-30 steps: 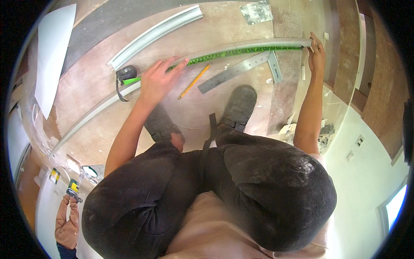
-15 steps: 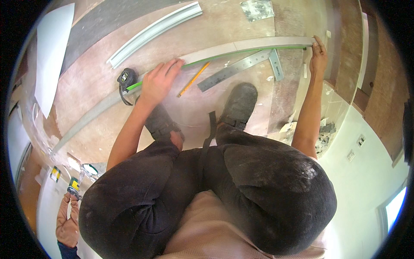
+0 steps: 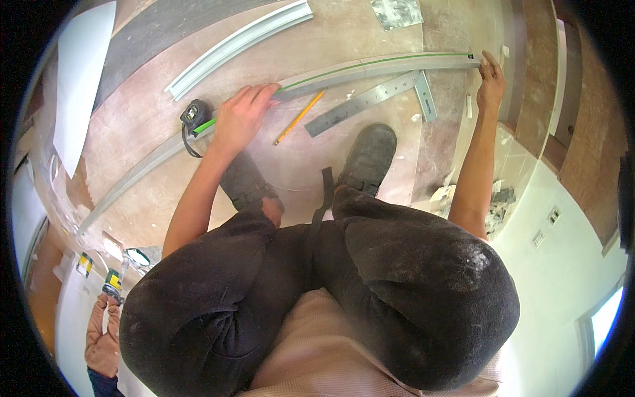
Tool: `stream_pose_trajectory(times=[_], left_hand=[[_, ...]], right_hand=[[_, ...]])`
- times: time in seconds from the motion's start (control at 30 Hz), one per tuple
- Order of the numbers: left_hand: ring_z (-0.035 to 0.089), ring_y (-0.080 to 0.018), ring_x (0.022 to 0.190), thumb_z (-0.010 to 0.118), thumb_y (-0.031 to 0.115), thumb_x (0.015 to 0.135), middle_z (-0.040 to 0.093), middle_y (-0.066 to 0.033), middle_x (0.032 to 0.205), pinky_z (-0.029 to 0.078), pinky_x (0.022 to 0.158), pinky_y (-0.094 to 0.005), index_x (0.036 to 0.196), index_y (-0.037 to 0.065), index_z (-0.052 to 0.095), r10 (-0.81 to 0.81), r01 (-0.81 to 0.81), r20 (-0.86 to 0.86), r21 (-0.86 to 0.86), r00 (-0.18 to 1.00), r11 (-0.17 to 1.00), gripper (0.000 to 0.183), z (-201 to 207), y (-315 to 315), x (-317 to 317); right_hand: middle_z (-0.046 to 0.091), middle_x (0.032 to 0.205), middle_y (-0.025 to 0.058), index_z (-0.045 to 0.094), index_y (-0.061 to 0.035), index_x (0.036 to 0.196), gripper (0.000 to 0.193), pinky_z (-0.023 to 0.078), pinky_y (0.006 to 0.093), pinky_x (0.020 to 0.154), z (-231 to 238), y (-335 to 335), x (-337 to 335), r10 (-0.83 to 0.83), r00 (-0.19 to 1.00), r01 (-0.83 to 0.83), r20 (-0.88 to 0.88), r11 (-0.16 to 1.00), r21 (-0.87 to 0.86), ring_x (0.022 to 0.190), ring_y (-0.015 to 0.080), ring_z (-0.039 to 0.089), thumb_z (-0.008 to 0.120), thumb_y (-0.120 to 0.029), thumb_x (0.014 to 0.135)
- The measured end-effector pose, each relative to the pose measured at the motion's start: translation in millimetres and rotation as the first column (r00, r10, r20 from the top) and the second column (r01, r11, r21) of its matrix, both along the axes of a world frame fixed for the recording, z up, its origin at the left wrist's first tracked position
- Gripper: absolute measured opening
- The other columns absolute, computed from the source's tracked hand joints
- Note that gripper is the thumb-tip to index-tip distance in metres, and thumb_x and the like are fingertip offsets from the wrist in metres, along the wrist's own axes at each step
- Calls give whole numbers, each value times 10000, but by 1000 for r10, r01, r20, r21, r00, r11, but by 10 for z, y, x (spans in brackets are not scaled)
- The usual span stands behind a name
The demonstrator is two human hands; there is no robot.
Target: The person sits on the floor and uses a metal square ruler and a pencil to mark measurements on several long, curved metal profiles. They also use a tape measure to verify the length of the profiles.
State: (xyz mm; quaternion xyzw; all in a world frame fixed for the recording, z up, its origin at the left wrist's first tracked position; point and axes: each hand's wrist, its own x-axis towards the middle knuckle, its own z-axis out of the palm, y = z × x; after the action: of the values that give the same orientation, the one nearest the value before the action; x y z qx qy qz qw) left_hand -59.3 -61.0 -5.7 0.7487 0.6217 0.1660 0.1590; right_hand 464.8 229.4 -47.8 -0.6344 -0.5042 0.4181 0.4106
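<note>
A long grey metal profile (image 3: 395,67) runs across the floor in front of my feet. My left hand (image 3: 243,116) is closed over it left of the middle, pressing down on the green blade of a tape measure too. The tape measure's black case (image 3: 194,116) lies just left of this hand. From there the green blade (image 3: 331,72) runs along the profile's upper face, its hook lying close to the right end. At that end my right hand (image 3: 490,83) grips the profile with its fingers. A yellow pencil (image 3: 299,118) and a metal try square (image 3: 362,104) lie nearer my shoes.
Beyond the profile lies another pale metal channel (image 3: 239,47), with a stained flat square piece (image 3: 397,13) to its right. A white sheet (image 3: 83,79) is at far left. Rubble (image 3: 501,202) sits by the right wall. Another person's arms (image 3: 104,331) hold a tool at lower left.
The profile has tipped over between my hands, showing a different side. The green blade has shifted from its near edge onto its upper face. The pencil and square have barely moved in view.
</note>
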Motion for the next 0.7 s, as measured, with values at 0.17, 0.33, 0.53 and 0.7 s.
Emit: stream_pose_trajectory(times=[0.17, 0.33, 0.53, 0.7], left_hand=[[679, -245, 931, 723, 102, 867, 678, -31, 1396, 627, 785, -375, 1496, 213, 634, -94, 94, -155, -8, 983, 996, 644, 44, -85, 61], [669, -243, 936, 689, 82, 864, 624, -29, 1490, 640, 769, -380, 1568, 338, 570, -69, 70, -194, -1, 979, 998, 759, -14, -87, 50], [672, -265, 1002, 626, 65, 913, 576, -35, 1551, 664, 781, -398, 1607, 424, 489, -111, 55, -288, -198, 951, 979, 793, 50, -20, -110], [672, -286, 1056, 620, 69, 931, 539, -45, 1577, 665, 808, -403, 1615, 436, 468, -86, 20, -365, -180, 927, 983, 790, -59, -149, -257]], right_hand=[[694, 1377, 138, 684, 56, 1388, 388, 509, 347, 1118, -15, 32, 72, -24, 999, 21, -44, 998, -64, 1236, 188, 646, 733, -125, 1048], [711, 1328, 162, 680, 66, 1388, 374, 522, 339, 1076, -81, 3, 40, -35, 988, 33, -148, 999, -18, 1206, 181, 657, 721, -77, 1045], [696, 1375, 169, 649, 61, 1421, 413, 479, 325, 1130, -173, -58, -237, 33, 963, -33, -266, 999, 6, 1258, 203, 647, 725, -33, 1026], [658, 1466, 162, 636, 29, 1448, 440, 476, 348, 1140, -135, -132, -466, 99, 985, -100, -142, 995, 5, 1313, 224, 629, 726, -50, 1025]])
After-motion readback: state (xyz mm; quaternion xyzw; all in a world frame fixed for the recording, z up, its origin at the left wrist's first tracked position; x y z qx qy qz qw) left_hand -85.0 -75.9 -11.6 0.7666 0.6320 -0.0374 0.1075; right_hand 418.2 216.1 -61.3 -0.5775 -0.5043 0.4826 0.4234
